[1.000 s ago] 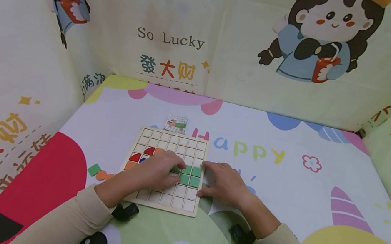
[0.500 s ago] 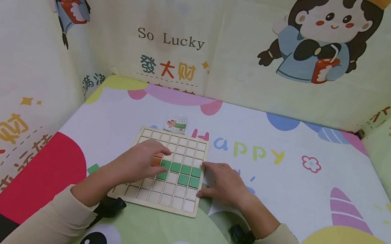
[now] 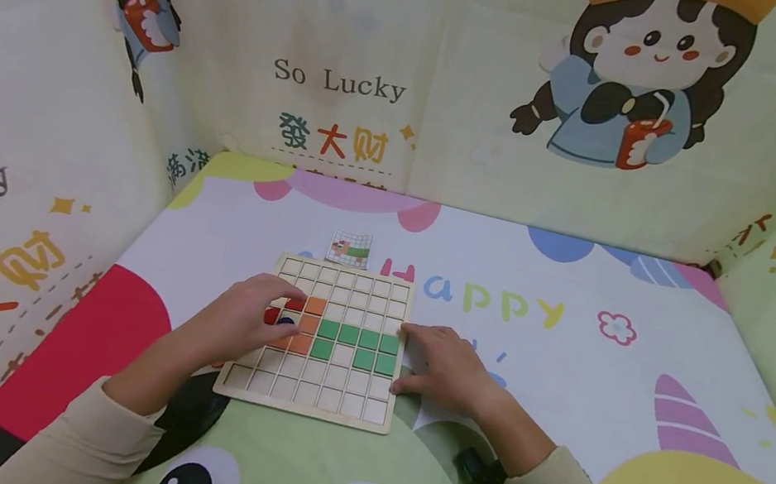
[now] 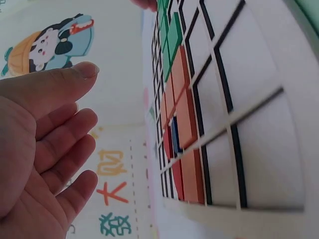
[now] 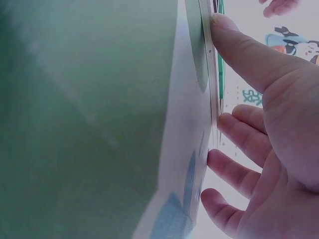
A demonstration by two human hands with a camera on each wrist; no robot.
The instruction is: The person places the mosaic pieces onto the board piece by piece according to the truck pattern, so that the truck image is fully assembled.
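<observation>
A wooden grid board [image 3: 302, 411] lies on the patterned table cover. Green square tiles [image 3: 368, 339] fill cells toward its right side, with orange tiles [image 3: 310, 324] left of them. Red pieces [image 3: 294, 304] and a dark blue piece [image 3: 286, 319] sit at the left, partly covered by my left hand [image 3: 229, 323]. That hand hovers over the board's left part; in the left wrist view its fingers [image 4: 75, 132] are loosely bent with nothing between them. My right hand [image 3: 448, 366] rests thumb and fingertips against the board's right edge, also seen in the right wrist view.
A small picture card [image 3: 349, 249] with a coloured grid pattern lies just behind the board. A bit of an orange piece [image 3: 216, 364] shows beside the board's left edge, under my left arm. Printed cloth walls [image 3: 460, 161] rise at the back and sides.
My left hand has moved left across the board from the middle, uncovering the green and orange tiles. It now hides the loose pieces at the left. My right hand has stayed put.
</observation>
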